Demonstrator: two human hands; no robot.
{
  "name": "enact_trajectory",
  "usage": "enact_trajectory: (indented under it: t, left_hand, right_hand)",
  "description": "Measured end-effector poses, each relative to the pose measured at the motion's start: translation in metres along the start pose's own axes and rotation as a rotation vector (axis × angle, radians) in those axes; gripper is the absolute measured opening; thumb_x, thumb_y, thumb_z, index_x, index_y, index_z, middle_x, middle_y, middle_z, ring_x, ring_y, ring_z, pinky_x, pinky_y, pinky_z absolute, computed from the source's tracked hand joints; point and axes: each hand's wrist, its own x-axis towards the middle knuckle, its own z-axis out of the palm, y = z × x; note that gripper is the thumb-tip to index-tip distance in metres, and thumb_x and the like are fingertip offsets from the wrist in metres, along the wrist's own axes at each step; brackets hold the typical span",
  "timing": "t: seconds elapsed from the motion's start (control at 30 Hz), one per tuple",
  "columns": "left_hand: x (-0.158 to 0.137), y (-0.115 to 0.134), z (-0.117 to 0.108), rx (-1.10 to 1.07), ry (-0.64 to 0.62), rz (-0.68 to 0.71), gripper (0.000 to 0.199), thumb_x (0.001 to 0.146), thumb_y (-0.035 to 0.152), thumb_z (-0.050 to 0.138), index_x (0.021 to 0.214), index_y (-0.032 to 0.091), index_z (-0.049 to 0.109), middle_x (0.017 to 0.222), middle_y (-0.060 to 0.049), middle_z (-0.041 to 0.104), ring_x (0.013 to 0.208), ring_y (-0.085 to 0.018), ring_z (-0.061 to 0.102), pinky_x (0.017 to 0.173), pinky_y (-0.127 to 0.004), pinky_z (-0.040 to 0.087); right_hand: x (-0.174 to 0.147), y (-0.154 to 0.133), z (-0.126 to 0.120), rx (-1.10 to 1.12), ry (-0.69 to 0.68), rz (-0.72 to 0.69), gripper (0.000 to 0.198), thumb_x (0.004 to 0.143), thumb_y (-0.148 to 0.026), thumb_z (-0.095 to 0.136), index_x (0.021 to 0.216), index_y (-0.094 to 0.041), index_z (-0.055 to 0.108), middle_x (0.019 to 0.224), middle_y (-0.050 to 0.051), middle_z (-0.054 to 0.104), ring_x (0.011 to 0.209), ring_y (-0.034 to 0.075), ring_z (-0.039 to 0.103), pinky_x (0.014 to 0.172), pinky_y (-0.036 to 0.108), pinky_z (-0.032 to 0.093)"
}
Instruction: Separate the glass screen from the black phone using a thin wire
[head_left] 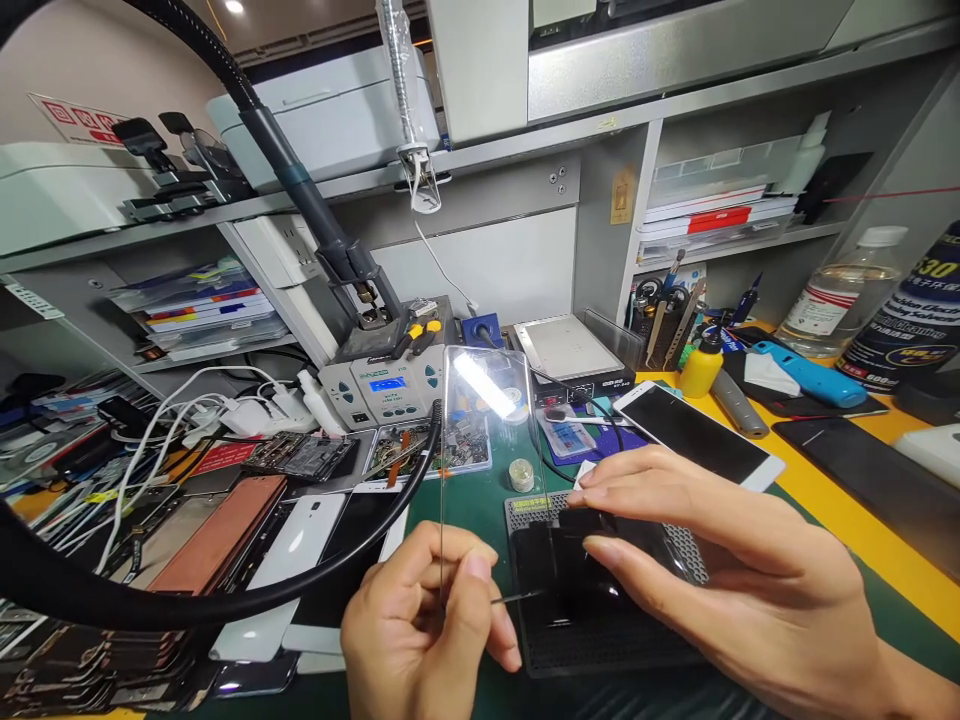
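My left hand [439, 620] pinches the lower end of a clear, rounded-corner glass sheet [491, 450], held upright with light glaring off its top. To its right, my right hand [720, 560] has its thumb and fingertips at a small black piece [581, 522], whose kind I cannot make out. Beneath that hand a glossy black panel [559, 590], like a phone screen, lies on a grey perforated mat [600, 655]. The hand hides part of the panel.
A soldering station [386, 385] stands behind, with a magnifier ring's dark frame [247, 605] curving across the left. White phones [289, 560] and stacked phone parts lie left. A small round jar [520, 474] sits past the mat. A white-framed phone [697, 435] and bottles [701, 365] are right.
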Motion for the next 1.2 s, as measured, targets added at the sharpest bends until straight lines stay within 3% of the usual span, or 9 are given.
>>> enact_trajectory:
  t: [0.37, 0.63, 0.9, 1.2]
  left_hand:
    - [-0.0006, -0.0014, 0.0002, -0.020, -0.006, -0.010, 0.026, 0.088, 0.036, 0.059, 0.069, 0.020, 0.063, 0.042, 0.004, 0.057, 0.035, -0.012, 0.053, 0.042, -0.023, 0.042]
    - [0.0003, -0.0032, -0.0018, -0.084, -0.032, -0.047, 0.027, 0.090, 0.039, 0.058, 0.071, 0.020, 0.063, 0.043, 0.004, 0.057, 0.036, -0.011, 0.053, 0.043, -0.022, 0.041]
    - [0.0023, -0.0023, -0.0038, -0.047, -0.045, -0.069, 0.026, 0.088, 0.039, 0.058, 0.070, 0.020, 0.063, 0.043, 0.004, 0.057, 0.036, -0.013, 0.054, 0.044, -0.024, 0.042]
    - [0.0025, -0.0036, -0.0048, -0.047, -0.047, -0.059, 0.023, 0.087, 0.036, 0.057, 0.071, 0.021, 0.063, 0.043, 0.004, 0.056, 0.037, -0.015, 0.055, 0.042, -0.026, 0.044]
  right_hand:
    - [-0.0027, 0.0005, -0.0024, 0.042, 0.002, -0.004, 0.040, 0.077, 0.000, 0.074, 0.110, -0.023, 0.071, 0.094, 0.005, 0.077, 0.093, 0.021, 0.071, 0.085, 0.034, 0.060]
    - [-0.0006, -0.0001, -0.0029, 0.012, 0.010, -0.003, 0.033, 0.075, 0.001, 0.074, 0.101, -0.019, 0.072, 0.088, 0.006, 0.074, 0.090, 0.021, 0.069, 0.082, 0.034, 0.059]
    - [-0.0044, 0.0022, -0.0042, 0.061, -0.011, 0.019, 0.037, 0.078, 0.000, 0.074, 0.107, -0.022, 0.070, 0.094, 0.004, 0.076, 0.094, 0.020, 0.069, 0.086, 0.034, 0.058]
    - [-0.0043, 0.0002, -0.0062, 0.044, -0.001, 0.047, 0.030, 0.078, -0.002, 0.072, 0.101, -0.022, 0.070, 0.091, 0.003, 0.075, 0.092, 0.019, 0.069, 0.085, 0.033, 0.057]
